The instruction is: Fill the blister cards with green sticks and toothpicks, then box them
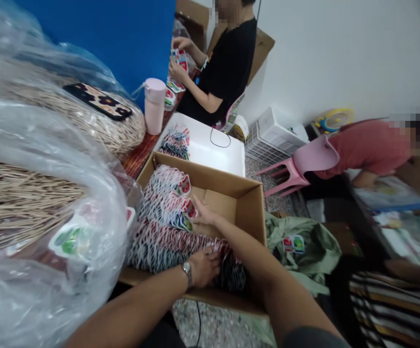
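An open cardboard box (228, 193) stands before me, packed on its left side with dense rows of thin printed cut-out cards (159, 212) standing on edge. The cards have white borders with red, green and blue print. My left hand (203, 267), with a watch on the wrist, lies on the near row, its fingers spread slightly over the card edges. Deeper in the box, my right hand (205, 212) has its fingers stretched out and touches the front card of a middle row. Its fingertips are partly hidden by the box contents.
Clear plastic bags of thin wooden sticks (24, 203) fill the left. A patterned phone (99, 101) and a pink tumbler (155, 106) are beyond. Behind the box, a white tray (220, 154) holds more cards. Two people work nearby; a pink chair (315, 154) stands right.
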Tool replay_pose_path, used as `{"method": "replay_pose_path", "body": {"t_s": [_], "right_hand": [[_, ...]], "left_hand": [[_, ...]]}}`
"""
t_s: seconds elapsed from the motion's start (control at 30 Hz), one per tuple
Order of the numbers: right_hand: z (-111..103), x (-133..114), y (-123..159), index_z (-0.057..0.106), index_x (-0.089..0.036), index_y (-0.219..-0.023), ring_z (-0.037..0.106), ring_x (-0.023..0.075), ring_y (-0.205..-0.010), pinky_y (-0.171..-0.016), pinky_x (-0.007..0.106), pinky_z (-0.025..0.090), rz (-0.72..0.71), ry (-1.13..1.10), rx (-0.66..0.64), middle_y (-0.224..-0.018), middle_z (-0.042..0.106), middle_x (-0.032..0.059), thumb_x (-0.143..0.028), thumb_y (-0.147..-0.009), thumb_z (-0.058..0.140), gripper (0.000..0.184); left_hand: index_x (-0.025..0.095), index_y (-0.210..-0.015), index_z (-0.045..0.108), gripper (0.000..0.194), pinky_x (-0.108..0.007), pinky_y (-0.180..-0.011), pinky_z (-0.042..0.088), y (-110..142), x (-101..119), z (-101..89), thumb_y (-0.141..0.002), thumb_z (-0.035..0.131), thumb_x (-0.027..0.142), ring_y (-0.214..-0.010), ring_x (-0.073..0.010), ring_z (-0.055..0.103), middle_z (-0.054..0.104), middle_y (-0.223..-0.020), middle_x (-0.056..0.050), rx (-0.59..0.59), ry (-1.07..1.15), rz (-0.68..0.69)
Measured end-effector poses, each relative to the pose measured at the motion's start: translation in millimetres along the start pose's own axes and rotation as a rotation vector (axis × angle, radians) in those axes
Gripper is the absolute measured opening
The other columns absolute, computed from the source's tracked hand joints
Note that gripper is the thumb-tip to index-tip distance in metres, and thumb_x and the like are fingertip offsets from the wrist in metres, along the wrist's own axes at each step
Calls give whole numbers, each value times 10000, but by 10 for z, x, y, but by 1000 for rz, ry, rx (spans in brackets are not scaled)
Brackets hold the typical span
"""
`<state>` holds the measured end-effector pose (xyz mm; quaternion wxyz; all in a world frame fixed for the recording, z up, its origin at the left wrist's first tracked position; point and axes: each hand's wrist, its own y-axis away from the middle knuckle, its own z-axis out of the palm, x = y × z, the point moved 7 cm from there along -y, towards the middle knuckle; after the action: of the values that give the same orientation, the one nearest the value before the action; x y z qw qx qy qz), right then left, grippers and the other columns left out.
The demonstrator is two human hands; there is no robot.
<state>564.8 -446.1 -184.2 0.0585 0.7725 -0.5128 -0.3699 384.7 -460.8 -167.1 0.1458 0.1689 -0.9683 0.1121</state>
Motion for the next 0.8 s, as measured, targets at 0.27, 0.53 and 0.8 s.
{"method": "replay_pose_path", "body": {"t_s": [0.27,0.53,0.8], "right_hand": [[-416,14,1195,481,-202,-1320,507,318,-1165,-982,421,377,-6,355,-165,-1285,506,165,-351,-834,578,518],[218,280,1788,258,-191,-1465,285,387,-1355,-1042,534,303,128,581,-293,-1516,242,202,-439,-829,570,750],[-125,330,1233,321,-101,-1441,377,249,-1336,-1094,379,294,99,284,-240,-1442,413,162,-479,-961,199,623]], "left_hand": [[193,-938,726,251,-487,-1036,250,-18,32,-74,-752,670,353,-1187,-296,476,690,-1131,-102,25,2,28],[198,-903,728,156,-466,-1020,259,-62,64,-229,-813,614,256,-1112,-275,525,717,-1052,-93,-5,20,-27],[134,-1004,651,215,-385,-911,395,243,112,-810,-914,485,236,-1070,-254,564,669,-1087,-130,18,93,-108]]}}
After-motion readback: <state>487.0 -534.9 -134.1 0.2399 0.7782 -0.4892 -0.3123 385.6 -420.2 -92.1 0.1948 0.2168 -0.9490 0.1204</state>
